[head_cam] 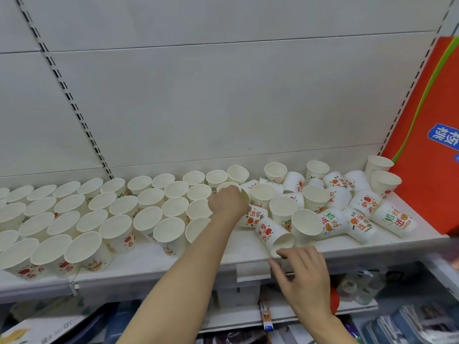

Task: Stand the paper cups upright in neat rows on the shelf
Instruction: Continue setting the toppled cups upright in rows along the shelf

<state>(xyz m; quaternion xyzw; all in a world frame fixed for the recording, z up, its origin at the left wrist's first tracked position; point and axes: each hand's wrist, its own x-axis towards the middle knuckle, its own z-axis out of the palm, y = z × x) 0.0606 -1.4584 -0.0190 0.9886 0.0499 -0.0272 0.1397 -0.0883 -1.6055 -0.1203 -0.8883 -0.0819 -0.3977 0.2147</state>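
Several white paper cups with red and green print stand upright in rows [116,212] on the left and middle of the white shelf [154,259]. On the right lies a jumble of cups [347,209], some upright, some tipped over. My left hand [229,201] grips an upright cup [228,186] at the right end of the rows. My right hand [301,271] hovers at the shelf's front edge, fingers spread, fingertips at the mouth of a cup lying on its side [274,232].
A red bag [427,135] with a green stripe leans at the shelf's right end. Slotted uprights run up the grey back panel [198,95]. A lower shelf below holds packaged goods [397,324].
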